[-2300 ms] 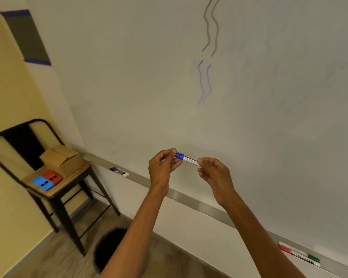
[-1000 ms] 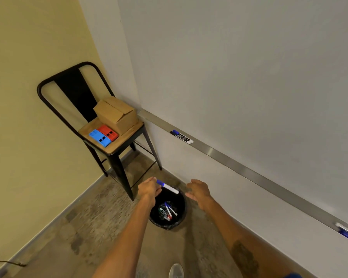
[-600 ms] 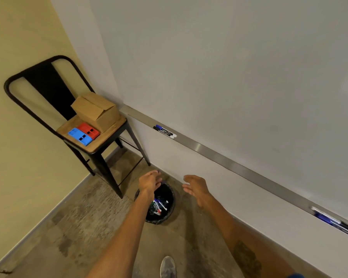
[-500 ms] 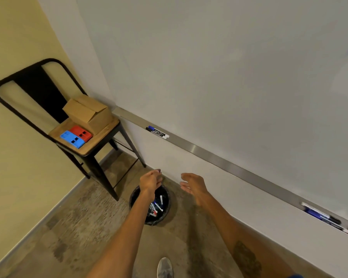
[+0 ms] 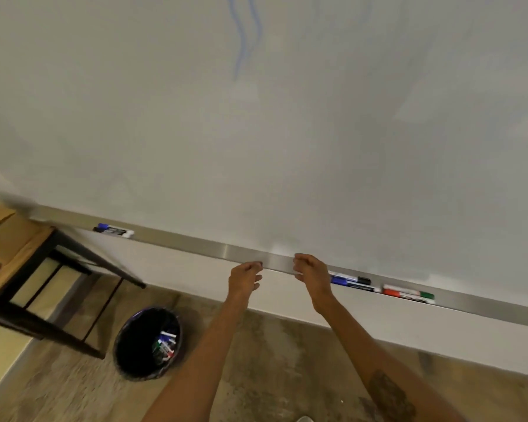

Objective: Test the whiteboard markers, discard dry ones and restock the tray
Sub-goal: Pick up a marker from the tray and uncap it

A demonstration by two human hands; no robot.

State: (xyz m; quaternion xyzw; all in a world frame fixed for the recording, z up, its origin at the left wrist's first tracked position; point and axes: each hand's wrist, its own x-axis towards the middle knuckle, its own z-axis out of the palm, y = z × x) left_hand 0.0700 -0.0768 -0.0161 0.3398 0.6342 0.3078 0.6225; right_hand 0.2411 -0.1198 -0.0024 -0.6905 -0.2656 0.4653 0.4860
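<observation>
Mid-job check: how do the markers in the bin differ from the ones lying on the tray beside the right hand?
The bin markers lie in a jumbled heap pointing different ways; the tray markers lie in neat pairs along the tray. The bin markers sit deep in the black bin on the floor; the tray markers rest beside the right hand. Both sets have white barrels and coloured caps.

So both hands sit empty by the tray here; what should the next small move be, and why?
Likely the right hand reaches right and picks up the blue marker beside it on the tray, to test next. It and the left hand hold nothing, discarded markers lie in the bin, and that blue marker is the nearest one.
</observation>
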